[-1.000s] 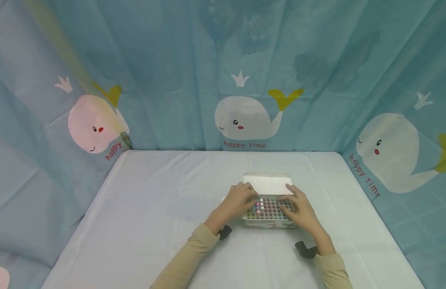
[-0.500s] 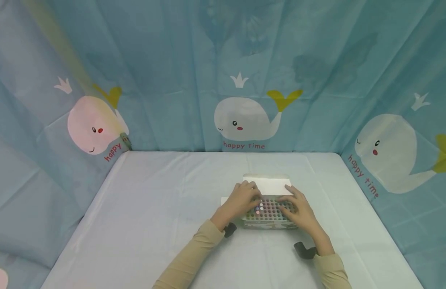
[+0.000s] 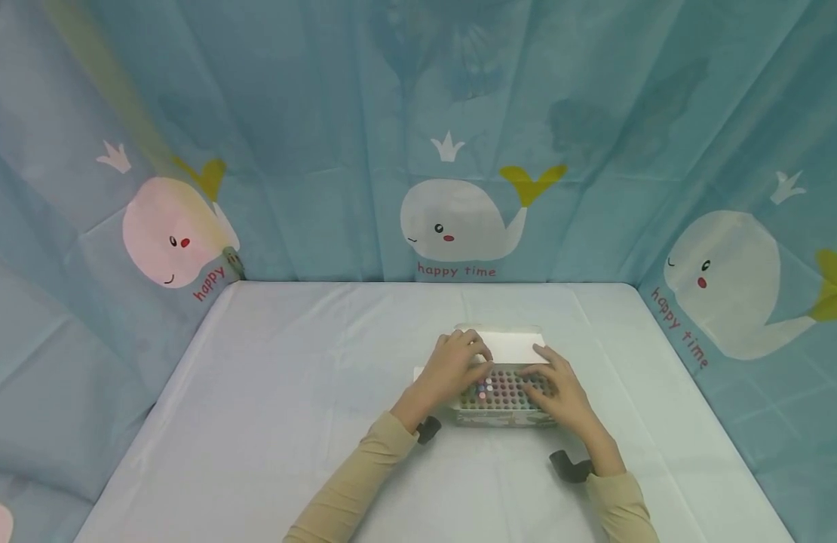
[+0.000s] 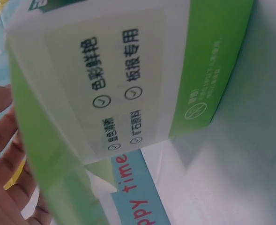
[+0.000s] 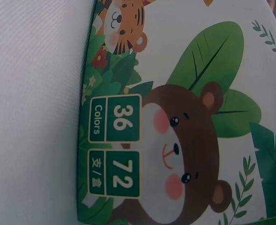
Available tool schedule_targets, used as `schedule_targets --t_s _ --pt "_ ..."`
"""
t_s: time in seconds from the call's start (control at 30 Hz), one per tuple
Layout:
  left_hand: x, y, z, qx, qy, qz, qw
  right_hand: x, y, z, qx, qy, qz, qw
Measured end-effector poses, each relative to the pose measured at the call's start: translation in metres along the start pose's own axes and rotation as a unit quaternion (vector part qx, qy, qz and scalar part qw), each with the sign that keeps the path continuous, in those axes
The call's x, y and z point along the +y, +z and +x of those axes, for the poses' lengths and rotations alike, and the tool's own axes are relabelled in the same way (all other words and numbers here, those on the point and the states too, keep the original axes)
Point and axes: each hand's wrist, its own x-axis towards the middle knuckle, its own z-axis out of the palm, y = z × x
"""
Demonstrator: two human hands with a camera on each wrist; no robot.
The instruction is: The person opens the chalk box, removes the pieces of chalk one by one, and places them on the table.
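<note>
A chalk box (image 3: 505, 419) stands with its lid flap (image 3: 513, 347) raised at the back. Its top has rows of small round holes, and a few pink and white chalk sticks (image 3: 482, 395) show near the left end. My left hand (image 3: 452, 368) is over the box's left part, fingers bent and thumb near the index finger; anything between them is hidden. In the left wrist view its fingers (image 4: 6, 145) show behind the box's end panel (image 4: 114, 89). My right hand (image 3: 561, 392) rests on the right end, fingers spread, one touching the flap. The right wrist view shows the printed front (image 5: 184, 140).
The white-covered table (image 3: 310, 377) stretches around the box. Blue curtains (image 3: 310, 188) with printed whales stand behind it and at both sides. A dark wrist device (image 3: 569, 467) hangs below the right wrist, another (image 3: 428, 430) below the left.
My left hand has shifted slightly right over the box, and its bent fingers have now lifted a little toward the flap. The right hand stays in place on the box.
</note>
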Motion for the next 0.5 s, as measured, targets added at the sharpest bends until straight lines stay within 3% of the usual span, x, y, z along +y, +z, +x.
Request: schedule_targets --t_s 0.23,0.5 --pt "-0.004 -0.010 0.000 0.089 -0.001 -0.058 0.9944 0.001 0.000 0.000 -0.001 -0.004 -0.003 1.000" --pt "-0.015 -0.027 -0.005 0.141 -0.019 -0.126 0.9818 0.000 0.001 0.001 0.008 -0.016 -0.004 1.000"
